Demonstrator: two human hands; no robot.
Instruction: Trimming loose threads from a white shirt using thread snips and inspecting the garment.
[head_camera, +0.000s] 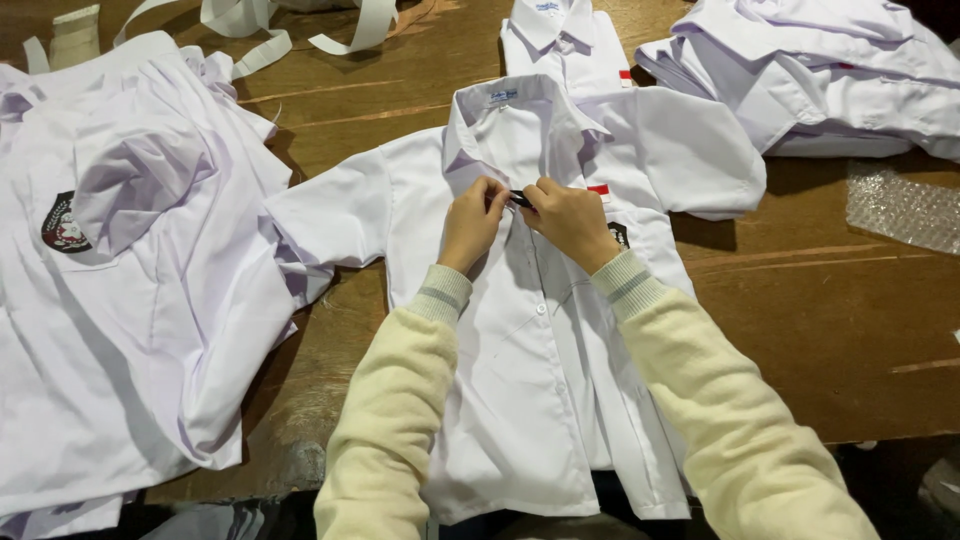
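Note:
A white short-sleeved shirt (540, 360) lies face up on the wooden table (820, 300), collar away from me. Both my hands meet at its front placket just below the collar. My left hand (472, 222) pinches the fabric edge there. My right hand (568, 218) grips the opposite edge, and a small dark object (519, 199) shows between the fingertips of both hands. Which hand holds it I cannot tell. Cream knitted sleeves cover both my forearms.
A heap of white shirts (120, 280) with a dark badge fills the left side. More folded white shirts (820, 70) are stacked at the far right, another (562, 40) behind the collar. Bubble wrap (900, 205) lies at right, white strips (250, 25) at the far edge.

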